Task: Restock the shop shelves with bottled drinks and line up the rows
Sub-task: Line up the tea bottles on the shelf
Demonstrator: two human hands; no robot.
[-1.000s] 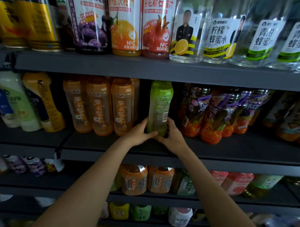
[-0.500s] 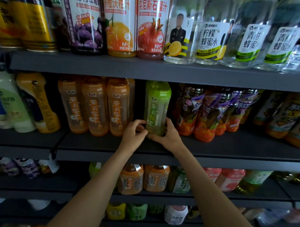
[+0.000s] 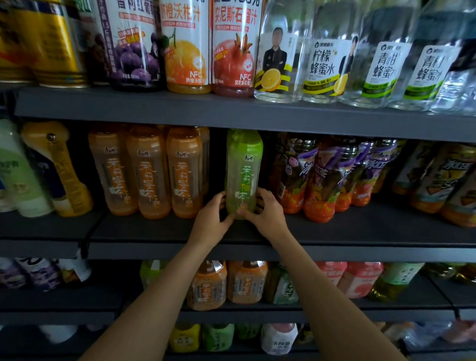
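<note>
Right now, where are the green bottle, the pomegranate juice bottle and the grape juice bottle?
green bottle (image 3: 242, 169): head view, on its label.
pomegranate juice bottle (image 3: 234, 58): head view, on the pomegranate picture.
grape juice bottle (image 3: 133, 58): head view, on the grape picture.

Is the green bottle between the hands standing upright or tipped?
Upright: the green bottle stands on the shelf, both hands at its base.

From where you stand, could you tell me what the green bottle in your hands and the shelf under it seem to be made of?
Green bottle: looks like translucent plastic, since light shows through its tinted body, with a printed label. Shelf: probably painted metal, given its thin dark matte edge.
</note>
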